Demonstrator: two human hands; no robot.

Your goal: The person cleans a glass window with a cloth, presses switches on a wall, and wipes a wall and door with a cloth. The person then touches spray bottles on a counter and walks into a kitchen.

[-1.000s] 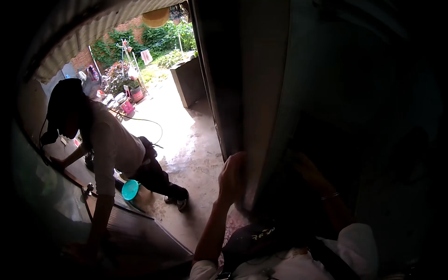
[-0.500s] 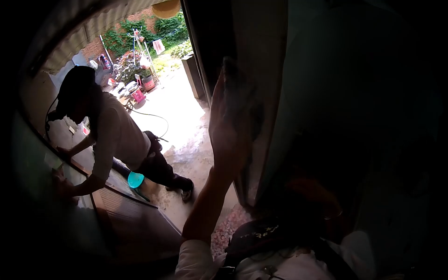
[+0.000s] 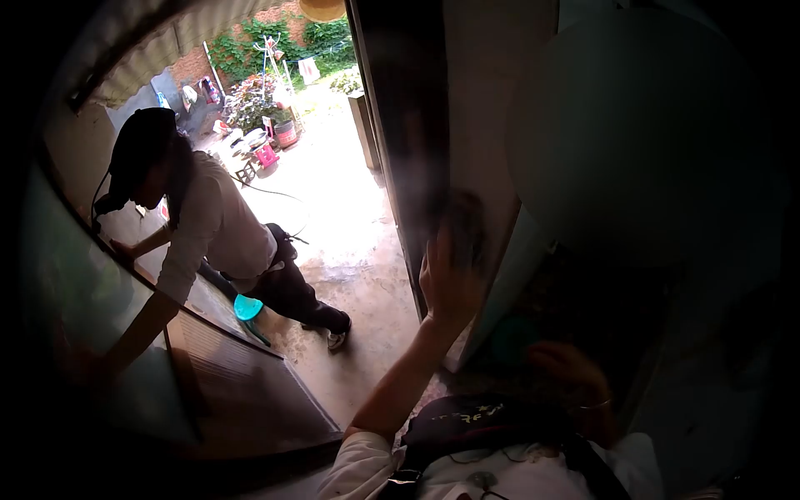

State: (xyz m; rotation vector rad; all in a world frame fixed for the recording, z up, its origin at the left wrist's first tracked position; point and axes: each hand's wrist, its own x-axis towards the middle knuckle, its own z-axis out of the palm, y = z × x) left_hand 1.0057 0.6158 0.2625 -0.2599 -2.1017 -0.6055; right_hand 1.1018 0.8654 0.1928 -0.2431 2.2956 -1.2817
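My left hand [image 3: 450, 279] is raised against the door frame [image 3: 492, 158]. Under its fingers is a dark, soft-looking cloth [image 3: 468, 227], pressed flat on the frame; its edges fade into the shadow. My right hand [image 3: 571, 367] hangs low on the shadowed side, in front of my body, with a thin bracelet at the wrist. Its fingers are too dim to make out, and nothing shows clearly in it.
Another person [image 3: 217, 208] in a dark cap leans on the open door panel [image 3: 242, 375] at the left. A turquoise stool [image 3: 248, 308] stands behind that panel. Outside are a sunlit yard floor [image 3: 350, 225], potted plants and a red bucket [image 3: 286, 133].
My left hand has slid down the door frame with the dark cloth. My view has shifted slightly left. The other person's near hand has moved lower on the door panel.
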